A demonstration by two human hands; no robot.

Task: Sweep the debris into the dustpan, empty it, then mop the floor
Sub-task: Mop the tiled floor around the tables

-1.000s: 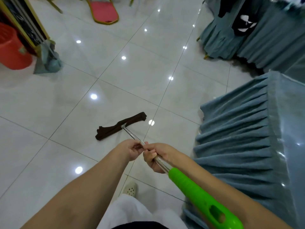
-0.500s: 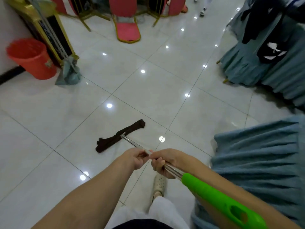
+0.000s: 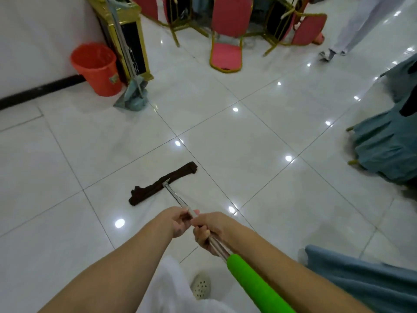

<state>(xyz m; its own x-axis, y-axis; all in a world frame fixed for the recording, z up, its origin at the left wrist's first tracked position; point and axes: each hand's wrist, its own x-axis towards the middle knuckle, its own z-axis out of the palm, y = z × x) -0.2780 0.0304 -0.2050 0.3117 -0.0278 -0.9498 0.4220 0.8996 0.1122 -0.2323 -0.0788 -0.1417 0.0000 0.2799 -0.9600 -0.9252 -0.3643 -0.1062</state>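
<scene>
Mopping stage by the look of it: mop head (image 3: 163, 184), a dark flat cloth pad, lies on the tiled floor (image 3: 259, 141) ahead and slightly left of both hands, long axis slanting lower-left to upper-right, across the metal shaft (image 3: 177, 198). Left hand (image 3: 180, 221) sits further down the shaft, nearer the pad, fingers curled around it. Right hand (image 3: 208, 231) is fisted on the shaft just above the green grip (image 3: 255, 283).
</scene>
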